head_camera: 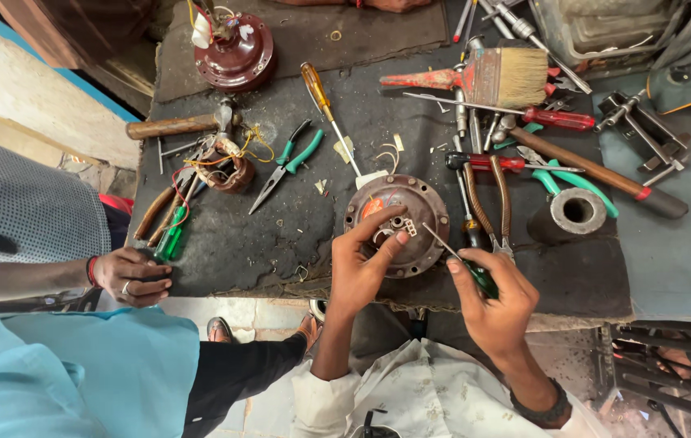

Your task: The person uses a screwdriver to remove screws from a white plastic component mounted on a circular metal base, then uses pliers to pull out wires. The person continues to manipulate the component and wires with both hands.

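The person sits at a dark work mat (280, 243) covered with tools, and both hands are busy near its front edge. The left hand (361, 272) rests on the round brown metal motor housing (398, 223), with the fingers spread over its rim and the thumb and first finger reaching toward the small white part in the centre hole. The right hand (495, 304) is closed around a green-handled thin screwdriver (463, 264); the metal shaft points up and left, and the tip is touching the housing near the centre, or very close to it. The housing lies flat on the mat, just in front of the person, between the green-handled long-nose pliers (288, 162) on the left and the brown-handled pliers (491, 207) on the right. Behind it lies a yellow-handled screwdriver (325, 109), and farther back a wide paint brush with red handle (483, 77). A short grey metal cylinder (572, 212) stands to the right, near a long wooden-handled hammer (597, 170). At the far left, another person's hand with a ring (130, 276) rests on the mat edge, closed on something dark which I cannot tell. A dark red round motor body (236, 53) sits at the back.
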